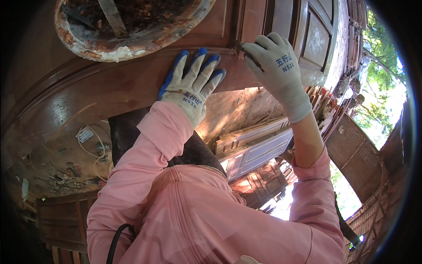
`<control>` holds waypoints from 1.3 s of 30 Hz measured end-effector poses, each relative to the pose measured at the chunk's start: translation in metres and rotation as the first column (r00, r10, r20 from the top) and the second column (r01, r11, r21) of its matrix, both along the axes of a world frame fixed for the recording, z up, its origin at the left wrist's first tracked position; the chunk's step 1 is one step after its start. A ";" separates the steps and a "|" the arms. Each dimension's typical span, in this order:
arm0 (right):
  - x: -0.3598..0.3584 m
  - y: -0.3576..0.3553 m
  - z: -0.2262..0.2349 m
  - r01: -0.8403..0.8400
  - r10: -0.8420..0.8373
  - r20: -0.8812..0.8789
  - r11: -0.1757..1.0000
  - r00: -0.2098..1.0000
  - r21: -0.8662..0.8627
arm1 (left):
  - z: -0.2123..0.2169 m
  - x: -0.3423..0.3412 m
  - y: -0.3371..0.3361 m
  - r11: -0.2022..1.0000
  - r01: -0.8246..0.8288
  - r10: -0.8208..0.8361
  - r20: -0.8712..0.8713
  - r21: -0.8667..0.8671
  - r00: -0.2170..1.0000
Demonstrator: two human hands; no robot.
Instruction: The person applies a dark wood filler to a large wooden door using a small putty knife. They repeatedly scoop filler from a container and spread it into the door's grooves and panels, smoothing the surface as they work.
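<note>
your left hand (190, 90) is lying flat, fingers spread, on the edge of the brown wooden door panel (110, 90), below the crusted round pan (132, 26). your right hand (277, 70) is pinching a small scrap (241, 52) against the panel's edge, fingers closed together.

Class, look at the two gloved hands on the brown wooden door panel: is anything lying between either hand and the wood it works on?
Nothing visible does. The left hand lies flat on the door panel's curved edge, and the right hand presses a small dark piece straight against the moulding. The paste-caked bowl sits further up, off to the side.
</note>
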State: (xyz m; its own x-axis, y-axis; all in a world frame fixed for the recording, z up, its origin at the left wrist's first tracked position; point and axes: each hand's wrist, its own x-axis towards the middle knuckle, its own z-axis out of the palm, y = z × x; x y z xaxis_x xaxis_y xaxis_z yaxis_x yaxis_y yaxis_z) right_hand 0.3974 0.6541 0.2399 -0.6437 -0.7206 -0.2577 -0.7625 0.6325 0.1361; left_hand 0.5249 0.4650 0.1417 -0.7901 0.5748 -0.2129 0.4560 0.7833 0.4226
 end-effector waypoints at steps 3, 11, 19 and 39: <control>0.000 0.003 -0.002 0.004 -0.004 0.013 1.000 1.000 0.008 | 0.002 -0.001 0.001 1.000 0.015 -0.015 0.014 -0.024 1.000; 0.003 -0.002 0.000 0.007 -0.008 0.011 1.000 1.000 0.027 | 0.002 -0.002 0.000 1.000 0.021 -0.021 0.030 -0.020 0.999; 0.001 0.000 0.007 0.040 -0.040 0.030 0.999 0.999 0.018 | 0.000 -0.001 0.000 1.000 0.009 -0.009 0.016 0.006 1.000; 0.039 0.050 0.011 0.865 -0.651 0.570 0.373 0.501 -0.335 | 0.002 -0.002 -0.003 0.997 -0.017 0.016 0.015 0.079 1.000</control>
